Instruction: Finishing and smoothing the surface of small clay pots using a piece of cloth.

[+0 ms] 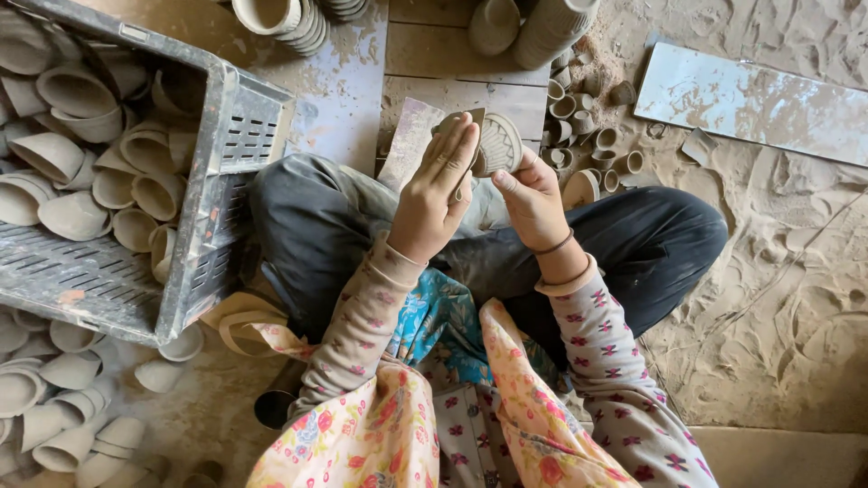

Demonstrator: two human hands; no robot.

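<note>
Seated cross-legged on the sandy floor, the person raises both forearms over the lap. The left hand (437,192) lies flat, fingers extended together, pressing a small card (459,122) against a ribbed round clay piece (498,143). The right hand (533,197) pinches that piece's edge, its patterned face tilted upward, near the grey crate (237,136) of clay cups (72,154).

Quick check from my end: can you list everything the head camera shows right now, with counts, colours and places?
Ridged clay piece: one, grey-brown, held between both hands.
Flat pad: one, brownish, under the left fingers, against the piece.
Crate: one, grey plastic, left, full of pale clay cups.
Loose clay cups: many, pale, lower left floor.
Small cups: many, brown, right of the boards.
Stacked cups: top edge.
Flat slab: one, grey, upper right on sand.
Left hand; right hand.
</note>
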